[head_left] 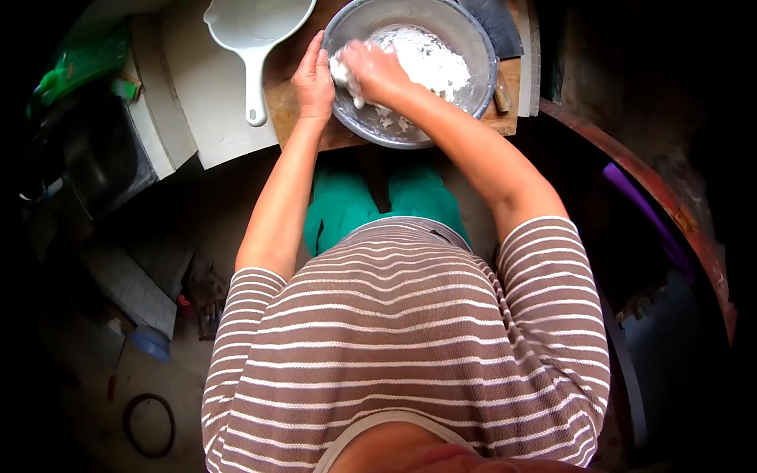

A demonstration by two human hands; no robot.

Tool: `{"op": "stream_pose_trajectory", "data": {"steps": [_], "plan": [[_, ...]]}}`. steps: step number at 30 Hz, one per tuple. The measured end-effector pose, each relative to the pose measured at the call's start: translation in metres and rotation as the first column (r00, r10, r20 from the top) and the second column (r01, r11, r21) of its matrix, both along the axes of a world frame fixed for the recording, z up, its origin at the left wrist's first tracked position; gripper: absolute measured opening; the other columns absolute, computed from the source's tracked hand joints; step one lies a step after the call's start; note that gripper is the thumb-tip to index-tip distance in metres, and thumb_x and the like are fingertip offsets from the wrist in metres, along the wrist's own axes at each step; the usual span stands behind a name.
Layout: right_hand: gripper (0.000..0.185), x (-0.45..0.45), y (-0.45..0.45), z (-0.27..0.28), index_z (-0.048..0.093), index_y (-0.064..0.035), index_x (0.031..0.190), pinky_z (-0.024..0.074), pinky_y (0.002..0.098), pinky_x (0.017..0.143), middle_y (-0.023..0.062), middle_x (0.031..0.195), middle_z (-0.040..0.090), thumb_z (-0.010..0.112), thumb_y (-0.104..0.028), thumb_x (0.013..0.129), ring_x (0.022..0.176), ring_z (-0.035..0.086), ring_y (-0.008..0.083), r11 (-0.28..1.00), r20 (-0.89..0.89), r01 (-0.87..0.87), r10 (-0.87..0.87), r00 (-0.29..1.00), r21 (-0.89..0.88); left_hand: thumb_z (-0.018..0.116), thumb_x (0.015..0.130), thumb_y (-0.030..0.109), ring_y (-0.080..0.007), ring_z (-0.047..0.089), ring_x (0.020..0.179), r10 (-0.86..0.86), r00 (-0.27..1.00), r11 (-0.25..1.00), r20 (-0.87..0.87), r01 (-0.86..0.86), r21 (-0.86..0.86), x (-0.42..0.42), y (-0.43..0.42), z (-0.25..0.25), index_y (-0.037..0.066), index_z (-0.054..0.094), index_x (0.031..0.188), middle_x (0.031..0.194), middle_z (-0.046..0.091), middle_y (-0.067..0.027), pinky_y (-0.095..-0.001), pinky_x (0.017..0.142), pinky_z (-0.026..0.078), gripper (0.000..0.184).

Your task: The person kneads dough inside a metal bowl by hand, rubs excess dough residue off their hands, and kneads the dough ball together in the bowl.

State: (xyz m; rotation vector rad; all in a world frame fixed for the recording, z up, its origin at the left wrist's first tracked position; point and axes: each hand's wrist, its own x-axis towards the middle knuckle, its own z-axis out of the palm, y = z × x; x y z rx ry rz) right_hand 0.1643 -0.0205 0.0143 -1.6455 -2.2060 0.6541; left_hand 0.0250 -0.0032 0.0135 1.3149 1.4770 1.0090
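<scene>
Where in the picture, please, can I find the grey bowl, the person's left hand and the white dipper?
Grey bowl point(483, 61): head view, on its inner wall, picture's right side.
Left hand point(315, 85): head view, on its middle.
White dipper point(254, 69): head view, on its handle.

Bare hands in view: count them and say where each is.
2. The left hand is at the left rim of the grey bowl; the right hand, blurred, is inside it, by the white mixture. Others may be hidden.
</scene>
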Motion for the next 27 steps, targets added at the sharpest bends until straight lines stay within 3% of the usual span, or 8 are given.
{"op": "stream_pose_trajectory", "data": {"steps": [4, 7, 11, 14, 18, 21, 26, 27], "plan": [[0.044, 0.001, 0.036, -0.008, 0.054, -0.0116, 0.112, 0.0438, 0.0627, 0.081, 0.0103, 0.110, 0.055, 0.070, -0.013, 0.072, 0.108, 0.054, 0.0318, 0.835, -0.071, 0.549, -0.546, 0.835, 0.035, 0.052, 0.097, 0.013, -0.0092, 0.060, 0.098, -0.017, 0.999, 0.997, -0.046, 0.021, 0.078, -0.002, -0.001, -0.008, 0.011, 0.058, 0.130, 0.117, 0.067, -0.0051, -0.0246, 0.088, 0.046, 0.034], [0.041, -0.003, 0.047, -0.007, 0.054, -0.0117, 0.110, 0.0427, 0.0644, 0.082, 0.0095, 0.110, 0.056, 0.069, -0.013, 0.072, 0.108, 0.054, 0.0314, 0.707, -0.035, 0.707, -0.706, 0.707, 0.015, 0.052, 0.097, 0.013, -0.0118, 0.062, 0.099, -0.037, 0.990, 0.995, -0.135, 0.050, 0.089, -0.006, -0.003, -0.009, 0.013, 0.057, 0.131, 0.117, 0.067, -0.0096, -0.0260, 0.088, 0.047, 0.034], [0.036, -0.018, 0.034, -0.002, 0.055, -0.0119, 0.107, 0.0411, 0.0667, 0.084, 0.0084, 0.109, 0.057, 0.068, -0.013, 0.073, 0.107, 0.055, 0.0310, 0.865, 0.057, 0.482, -0.493, 0.868, 0.142, 0.052, 0.097, 0.013, -0.0122, 0.063, 0.098, -0.022, 0.991, 0.988, -0.130, 0.041, 0.146, -0.004, -0.003, -0.011, 0.013, 0.058, 0.131, 0.115, 0.068, -0.0105, -0.0267, 0.087, 0.047, 0.034], [0.030, -0.014, 0.003, 0.001, 0.056, -0.0123, 0.106, 0.0400, 0.0683, 0.085, 0.0074, 0.110, 0.058, 0.062, -0.011, 0.076, 0.107, 0.055, 0.0291, 0.978, 0.059, 0.082, -0.095, 0.994, 0.191, 0.053, 0.096, 0.013, -0.0102, 0.063, 0.097, -0.033, 0.992, 0.999, -0.125, 0.038, 0.038, -0.004, 0.004, -0.009, 0.012, 0.060, 0.128, 0.112, 0.069, -0.0095, -0.0249, 0.086, 0.047, 0.033], [0.027, 0.004, -0.044, 0.001, 0.061, -0.0149, 0.106, 0.0388, 0.0618, 0.095, 0.0054, 0.116, 0.059, 0.061, -0.012, 0.078, 0.116, 0.054, 0.0259, 0.917, 0.075, -0.397, 0.392, 0.917, 0.051, 0.055, 0.095, 0.013, -0.0179, 0.066, 0.092, -0.143, 0.982, 0.976, -0.123, 0.160, 0.149, -0.007, 0.028, -0.008, 0.013, 0.062, 0.124, 0.107, 0.070, -0.0117, -0.0288, 0.082, 0.050, 0.031], [0.041, 0.022, -0.035, 0.028, 0.062, -0.0148, 0.110, 0.0419, 0.0619, 0.088, 0.0039, 0.116, 0.059, 0.068, -0.007, 0.071, 0.115, 0.054, 0.0257, 0.857, 0.040, -0.485, 0.499, 0.866, -0.174, 0.056, 0.093, 0.016, -0.0265, 0.068, 0.094, -0.246, 0.952, 0.958, -0.180, 0.268, 0.107, 0.006, 0.046, 0.006, 0.014, 0.064, 0.121, 0.107, 0.068, -0.0149, -0.0335, 0.082, 0.052, 0.029], [0.050, 0.030, -0.021, 0.020, 0.059, -0.0129, 0.113, 0.0461, 0.0518, 0.088, 0.0063, 0.119, 0.056, 0.074, -0.006, 0.065, 0.111, 0.055, 0.0299, 0.988, -0.077, -0.134, 0.128, 0.989, -0.078, 0.054, 0.095, 0.019, -0.0307, 0.060, 0.094, -0.162, 0.929, 0.955, -0.334, 0.233, 0.186, 0.003, 0.036, 0.003, 0.015, 0.054, 0.133, 0.101, 0.061, -0.0155, -0.0374, 0.083, 0.048, 0.038], [0.050, 0.029, -0.017, 0.015, 0.058, -0.0140, 0.112, 0.0443, 0.0542, 0.089, 0.0062, 0.115, 0.055, 0.075, -0.008, 0.065, 0.110, 0.055, 0.0296, 0.994, -0.179, 0.078, -0.092, 0.980, -0.083, 0.054, 0.095, 0.018, -0.0262, 0.054, 0.087, -0.132, 0.959, 0.973, -0.251, 0.173, 0.150, 0.000, 0.016, 0.007, 0.013, 0.049, 0.136, 0.093, 0.053, -0.0124, -0.0361, 0.081, 0.046, 0.042]]}}
